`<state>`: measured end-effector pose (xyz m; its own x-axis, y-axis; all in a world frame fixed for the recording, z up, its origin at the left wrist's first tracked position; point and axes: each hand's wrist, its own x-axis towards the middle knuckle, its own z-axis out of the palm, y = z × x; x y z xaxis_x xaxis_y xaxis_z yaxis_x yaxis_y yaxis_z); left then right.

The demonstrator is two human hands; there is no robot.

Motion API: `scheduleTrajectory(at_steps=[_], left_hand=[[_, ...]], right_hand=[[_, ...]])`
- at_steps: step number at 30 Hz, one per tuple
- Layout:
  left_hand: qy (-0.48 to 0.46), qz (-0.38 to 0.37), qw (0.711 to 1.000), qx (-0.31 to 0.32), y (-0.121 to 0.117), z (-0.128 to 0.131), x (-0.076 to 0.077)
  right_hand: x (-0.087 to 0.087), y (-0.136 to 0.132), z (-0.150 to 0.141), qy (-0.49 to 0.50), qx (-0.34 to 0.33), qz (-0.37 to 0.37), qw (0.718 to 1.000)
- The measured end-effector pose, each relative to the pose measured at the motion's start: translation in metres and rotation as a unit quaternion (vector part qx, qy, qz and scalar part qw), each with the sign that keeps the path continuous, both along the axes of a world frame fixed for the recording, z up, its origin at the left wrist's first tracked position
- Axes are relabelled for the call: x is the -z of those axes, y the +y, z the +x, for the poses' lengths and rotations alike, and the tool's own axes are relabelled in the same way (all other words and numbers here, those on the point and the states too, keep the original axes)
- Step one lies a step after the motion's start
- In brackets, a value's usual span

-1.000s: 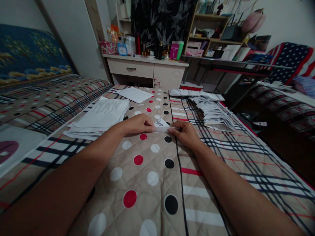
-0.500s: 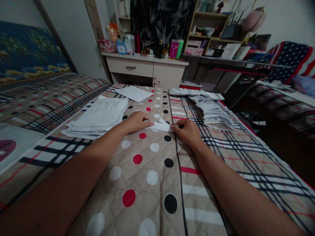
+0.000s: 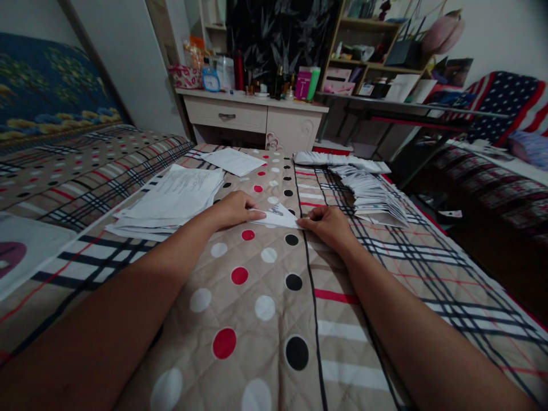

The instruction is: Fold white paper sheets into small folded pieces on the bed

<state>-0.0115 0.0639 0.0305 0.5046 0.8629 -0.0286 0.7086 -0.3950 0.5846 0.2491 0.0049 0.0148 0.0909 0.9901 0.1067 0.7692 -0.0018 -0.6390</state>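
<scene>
Between my hands, low over the bedspread, is a small folded sheet of paper (image 3: 280,217), white and triangular, with dark marks on its face. My left hand (image 3: 237,209) pinches its left end, thumb pointing right. At the right corner, the thumb and fingertips of my right hand (image 3: 326,224) are closed on it. Left of my left hand lies a stack of white sheets (image 3: 171,197) with faint print. Beyond my right hand rests a fanned row of folded papers (image 3: 372,194), overlapping closely.
Dots and plaid cover the bedspread (image 3: 257,279). Another white sheet (image 3: 235,161) lies farther back, and a second row of folded papers (image 3: 317,158) sits at the far right. A white dresser (image 3: 295,125) holding bottles and a blue clock (image 3: 211,80) stands behind the bed.
Both hands keep hold of the folded paper in nearly the same place. The paper's top edge seems slightly shifted, and the view has tilted a little.
</scene>
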Motion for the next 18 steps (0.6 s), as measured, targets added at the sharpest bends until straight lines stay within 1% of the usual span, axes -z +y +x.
scheduleTrajectory(at_steps=[8, 18], left_hand=[[-0.005, -0.010, 1.000, -0.004, 0.0007, -0.0012, 0.0010], [0.025, 0.039, 0.999, -0.028, 0.0037, 0.0021, 0.0058]], right_hand=[[-0.0005, -0.0006, -0.0010, -0.022, 0.010, 0.000, 1.000], [-0.0050, -0.0027, -0.0047, -0.057, 0.004, 0.005, 0.998]])
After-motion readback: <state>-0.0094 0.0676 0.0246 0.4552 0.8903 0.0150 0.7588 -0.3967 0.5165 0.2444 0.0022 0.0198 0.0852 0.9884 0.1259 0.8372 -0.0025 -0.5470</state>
